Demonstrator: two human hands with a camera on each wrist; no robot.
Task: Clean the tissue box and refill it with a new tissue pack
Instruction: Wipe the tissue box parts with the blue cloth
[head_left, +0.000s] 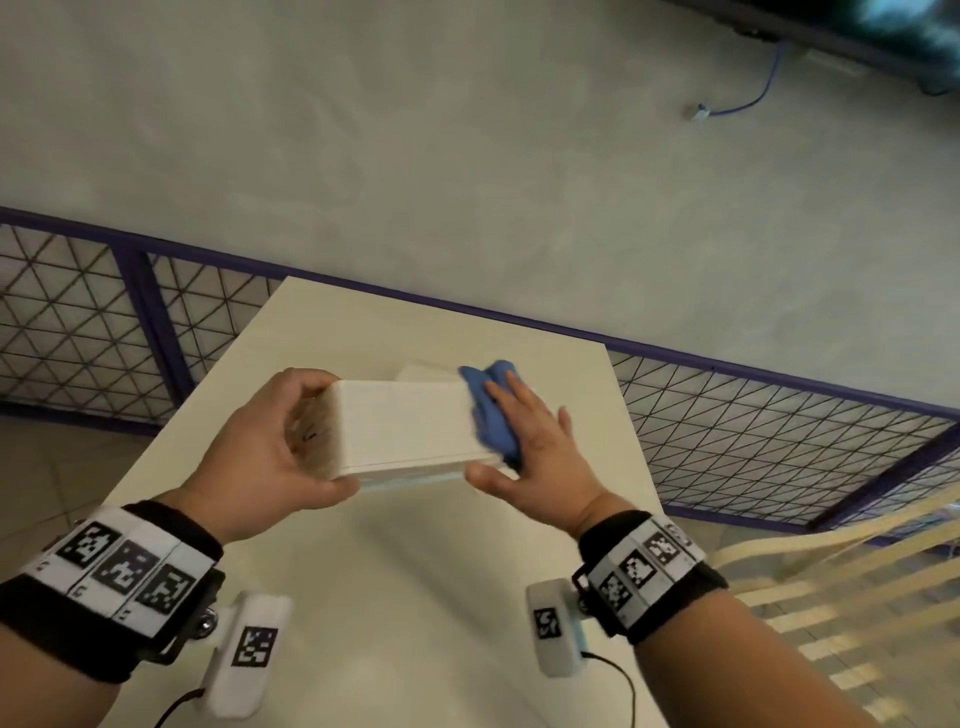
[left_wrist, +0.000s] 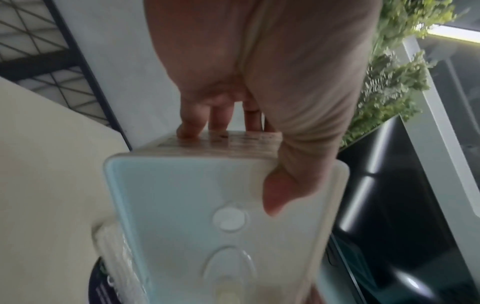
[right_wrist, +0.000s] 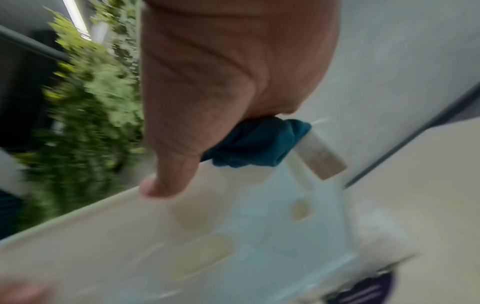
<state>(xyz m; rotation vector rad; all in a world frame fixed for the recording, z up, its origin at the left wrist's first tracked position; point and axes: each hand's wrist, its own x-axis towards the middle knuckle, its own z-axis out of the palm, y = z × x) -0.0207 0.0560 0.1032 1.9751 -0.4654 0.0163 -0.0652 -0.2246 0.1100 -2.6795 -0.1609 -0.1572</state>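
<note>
A white tissue box (head_left: 410, 426) with a wood-grain lid (left_wrist: 221, 142) is held on its side above the cream table (head_left: 415, 597). My left hand (head_left: 317, 436) grips its left end, fingers over the lid and thumb on the white base (left_wrist: 182, 205). My right hand (head_left: 511, 431) presses a bunched blue cloth (head_left: 480, 395) against the box's right end with straight fingers, thumb under the lower edge. The right wrist view is blurred but shows the cloth (right_wrist: 254, 144) under my palm. A plastic-wrapped pack with a dark label (left_wrist: 109, 267) lies on the table behind the box.
A purple-framed wire fence (head_left: 779, 431) runs behind the table. A slatted wooden chair (head_left: 831, 597) stands to the right. A blue cable (head_left: 743, 106) lies on the grey floor beyond. Green plants (left_wrist: 389, 82) and a dark planter show in the wrist views.
</note>
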